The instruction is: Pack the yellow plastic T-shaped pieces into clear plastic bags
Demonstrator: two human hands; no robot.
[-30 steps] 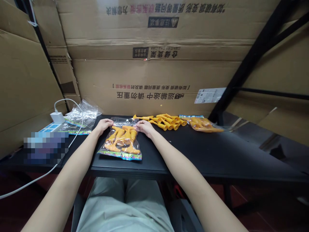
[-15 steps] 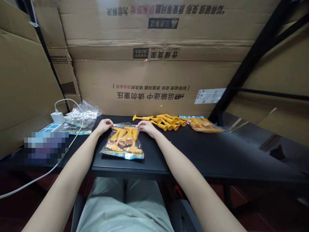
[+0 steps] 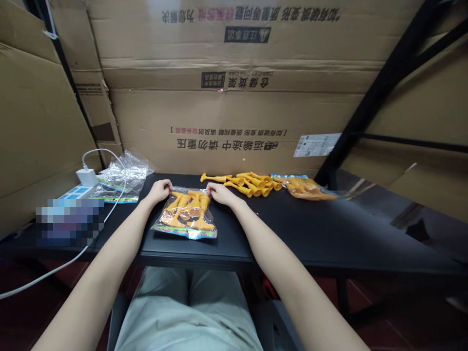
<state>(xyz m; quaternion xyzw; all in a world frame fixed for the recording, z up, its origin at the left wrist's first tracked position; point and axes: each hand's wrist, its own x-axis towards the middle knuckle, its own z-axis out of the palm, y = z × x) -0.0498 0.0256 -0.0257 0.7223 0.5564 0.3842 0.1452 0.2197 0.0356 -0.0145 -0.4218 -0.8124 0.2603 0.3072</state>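
Observation:
A clear plastic bag (image 3: pixel 185 214) with a colourful printed edge lies on the black table in front of me. Several orange-yellow plastic pieces with cone-like hollow ends (image 3: pixel 195 204) fill it. My left hand (image 3: pixel 160 190) pinches the bag's far left corner. At the far right corner, my right hand (image 3: pixel 220 193) is closed on the bag's edge. The printed edge faces my body. Just beyond my right hand lies a pile of loose orange-yellow plastic pieces (image 3: pixel 256 184) of the same look.
Another filled bag (image 3: pixel 303 187) rests at the back right. Clear plastic bags (image 3: pixel 126 170) lie at the back left, beside a power strip (image 3: pixel 78 191) with a white charger (image 3: pixel 87 176) and cable (image 3: pixel 124 187). Cardboard walls (image 3: pixel 234 112) and a black post (image 3: pixel 369 102) enclose the table (image 3: pixel 310 239).
Both hands keep their hold on the bag's far corners. The right hand's fingers have curled in a little at the corner. The bag has hardly moved.

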